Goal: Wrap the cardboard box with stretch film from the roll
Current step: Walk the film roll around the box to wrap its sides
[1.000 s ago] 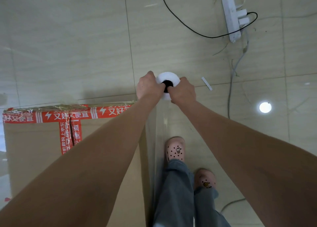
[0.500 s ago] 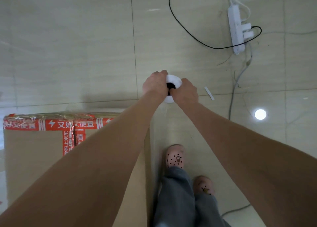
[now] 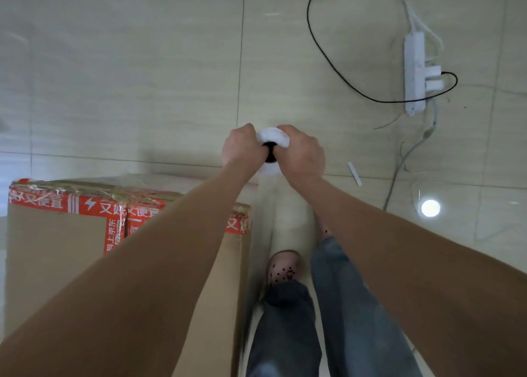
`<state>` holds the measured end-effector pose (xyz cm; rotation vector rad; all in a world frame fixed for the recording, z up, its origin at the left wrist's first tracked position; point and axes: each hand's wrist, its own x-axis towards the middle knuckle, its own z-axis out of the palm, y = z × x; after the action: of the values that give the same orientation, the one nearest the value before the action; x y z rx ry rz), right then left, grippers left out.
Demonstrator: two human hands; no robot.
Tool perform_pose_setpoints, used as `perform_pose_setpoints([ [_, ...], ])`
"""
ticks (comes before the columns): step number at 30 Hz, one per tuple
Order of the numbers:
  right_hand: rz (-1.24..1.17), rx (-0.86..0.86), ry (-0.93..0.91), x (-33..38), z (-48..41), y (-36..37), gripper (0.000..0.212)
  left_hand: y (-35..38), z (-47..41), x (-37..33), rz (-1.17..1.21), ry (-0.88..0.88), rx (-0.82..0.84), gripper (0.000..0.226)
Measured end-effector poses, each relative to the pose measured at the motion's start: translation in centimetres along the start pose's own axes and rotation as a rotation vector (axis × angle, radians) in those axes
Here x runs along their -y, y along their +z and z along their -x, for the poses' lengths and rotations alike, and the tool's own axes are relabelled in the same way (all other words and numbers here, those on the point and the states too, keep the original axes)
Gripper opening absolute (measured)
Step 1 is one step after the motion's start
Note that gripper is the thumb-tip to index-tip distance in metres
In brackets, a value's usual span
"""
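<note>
- Pale glossy floor tiles [image 3: 142, 62] fill the whole upper part of the frame, with a round spot of lamp glare [image 3: 430, 207] at the right.
- A big cardboard box [image 3: 57, 262] stands on the floor in the lower left of the frame. Red tape [image 3: 91, 205] with white lettering runs along its far top edge and partway down the middle.
- Crinkled clear film [image 3: 134, 179] lies over that taped far edge.
- The white roll [image 3: 272, 137] is held upright in the middle of the frame, above and just beyond the box's far right corner, its dark core showing.
- The left hand [image 3: 242, 148] grips the roll from the left, fingers curled round it.
- The right hand [image 3: 303, 155] grips it from the right in the same way. The two hands nearly meet over the core.
- A hazy sheet of film hangs below the roll beside the box's right side. Exactly where it meets the box I cannot tell.
- Below, at bottom centre, I see grey-blue jeans [image 3: 288, 334] and a pink spotted shoe [image 3: 282, 268] close to the box.
- A white power strip [image 3: 415, 74] with plugs lies at the upper right, and a black cable [image 3: 328, 57] loops away from it.
- A small white scrap [image 3: 354, 173] lies on the tiles right of the hands.
</note>
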<state>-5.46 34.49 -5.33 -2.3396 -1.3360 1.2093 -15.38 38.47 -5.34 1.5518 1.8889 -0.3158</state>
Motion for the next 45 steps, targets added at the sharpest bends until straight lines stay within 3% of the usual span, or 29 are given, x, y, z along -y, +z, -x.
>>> perform_pose_setpoints([
  [3,-0.079,0.009,-0.01,1.6,-0.6,0.5,0.035,-1.2,-0.8,1.2,0.131,-0.138,-0.037,0.023],
  [6,-0.119,0.139,0.112,3.1,-1.8,0.9,0.04,-1.9,-1.2,2.3,0.311,-0.265,-0.058,0.028],
  [9,-0.117,0.181,0.098,4.2,-2.5,1.2,0.025,-2.2,-1.6,2.9,0.278,-0.309,-0.041,0.028],
  [11,-0.068,0.18,0.048,4.6,-2.6,1.4,0.019,-2.8,-1.5,2.7,0.149,-0.254,-0.078,0.027],
  [14,0.018,0.183,-0.037,5.3,-2.5,1.3,0.021,-3.5,-1.7,2.3,-0.086,-0.033,-0.136,0.027],
  [17,0.11,0.181,-0.119,5.8,-3.1,0.7,0.02,-3.8,-2.0,2.3,-0.113,0.019,-0.139,0.024],
  [20,0.214,0.177,-0.209,6.6,-4.2,0.2,0.014,-3.8,-2.2,2.5,0.073,-0.104,-0.18,0.02],
  [24,0.288,0.177,-0.281,8.2,-5.5,0.0,0.031,-4.3,-2.7,2.0,0.279,-0.29,-0.223,0.019],
  [30,0.147,0.336,-0.014,9.2,-6.6,0.6,0.04,-5.3,-3.7,2.9,0.412,-0.484,-0.224,0.026],
  [40,0.408,0.259,-0.261,10.8,-7.1,0.4,0.025,-7.2,-4.6,2.7,-0.102,-0.109,-0.138,0.03],
  [45,0.475,0.26,-0.365,12.3,-7.7,0.5,0.026,-8.2,-5.7,3.6,0.03,-0.175,-0.106,0.026],
])
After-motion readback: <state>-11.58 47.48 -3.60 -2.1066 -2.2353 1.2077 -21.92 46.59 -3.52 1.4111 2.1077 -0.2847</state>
